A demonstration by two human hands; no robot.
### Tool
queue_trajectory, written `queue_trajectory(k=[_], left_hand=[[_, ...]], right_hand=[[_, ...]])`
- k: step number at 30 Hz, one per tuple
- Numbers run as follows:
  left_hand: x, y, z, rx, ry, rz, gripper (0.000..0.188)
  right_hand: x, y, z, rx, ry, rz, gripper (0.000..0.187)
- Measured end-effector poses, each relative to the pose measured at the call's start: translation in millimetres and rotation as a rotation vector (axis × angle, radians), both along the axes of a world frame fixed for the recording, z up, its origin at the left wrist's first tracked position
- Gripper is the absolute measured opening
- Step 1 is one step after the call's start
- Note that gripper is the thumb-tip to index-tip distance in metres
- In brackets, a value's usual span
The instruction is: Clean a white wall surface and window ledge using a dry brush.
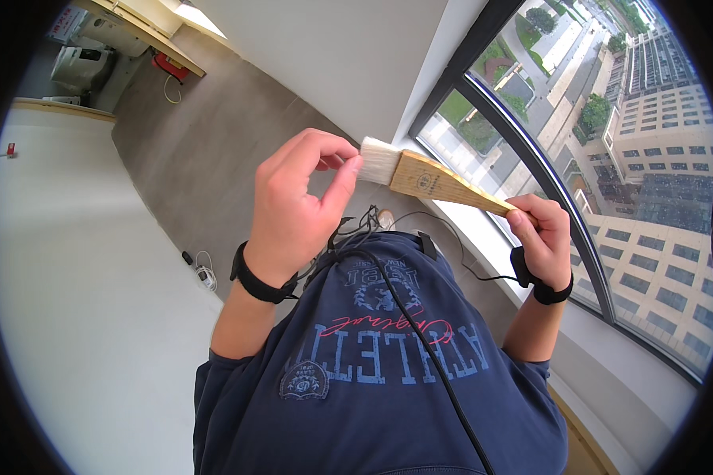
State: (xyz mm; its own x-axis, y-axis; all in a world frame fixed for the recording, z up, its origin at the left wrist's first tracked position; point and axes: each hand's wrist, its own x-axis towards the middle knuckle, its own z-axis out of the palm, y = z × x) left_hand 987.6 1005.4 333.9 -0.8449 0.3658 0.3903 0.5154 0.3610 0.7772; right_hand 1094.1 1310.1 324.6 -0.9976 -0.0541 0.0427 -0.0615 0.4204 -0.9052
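Note:
A flat brush (429,178) with a wooden handle and pale bristles is held up in front of my body, its bristles toward the left and its handle sloping down to the right. My right hand (545,237) grips the thin end of the handle between thumb and fingers. At the other end, my left hand (299,198) pinches the edge of the bristles (378,161) between thumb and forefinger. A small dark mark shows on the wood. Both wrists wear black bands, and my left palm is turned partly out of sight.
A large dark-framed window (523,150) stands close on the right, above a white sill (483,237). A white wall panel (95,277) fills the left. Black cables (408,305) run over my dark shirt. Beyond the grey floor (206,119) is a shelf with a white appliance (83,67).

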Motion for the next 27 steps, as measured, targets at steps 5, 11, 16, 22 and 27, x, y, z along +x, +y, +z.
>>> queue_trajectory(k=[5, 11, 16, 22, 27], left_hand=[[-0.8, -3.3, -0.6, 0.010, -0.012, 0.010, 0.007], [-0.2, -4.4, 0.2, 0.014, -0.010, 0.021, 0.007], [-1.1, -5.0, -0.8, 0.017, -0.011, 0.029, 0.007], [1.4, -1.2, -0.4, 0.003, -0.046, 0.026, 0.009], [2.4, 3.9, -1.4, 0.018, -0.048, -0.007, 0.012]], right_hand=[[0.8, 0.4, -1.0, -0.013, 0.005, -0.016, 0.016], [2.5, 2.3, -4.0, -0.020, 0.014, -0.028, 0.015], [3.3, 4.8, -6.5, -0.027, 0.007, -0.041, 0.015], [6.0, 6.3, -7.6, -0.039, -0.007, -0.060, 0.015], [8.3, 5.9, -6.4, -0.024, 0.016, -0.060, 0.015]])
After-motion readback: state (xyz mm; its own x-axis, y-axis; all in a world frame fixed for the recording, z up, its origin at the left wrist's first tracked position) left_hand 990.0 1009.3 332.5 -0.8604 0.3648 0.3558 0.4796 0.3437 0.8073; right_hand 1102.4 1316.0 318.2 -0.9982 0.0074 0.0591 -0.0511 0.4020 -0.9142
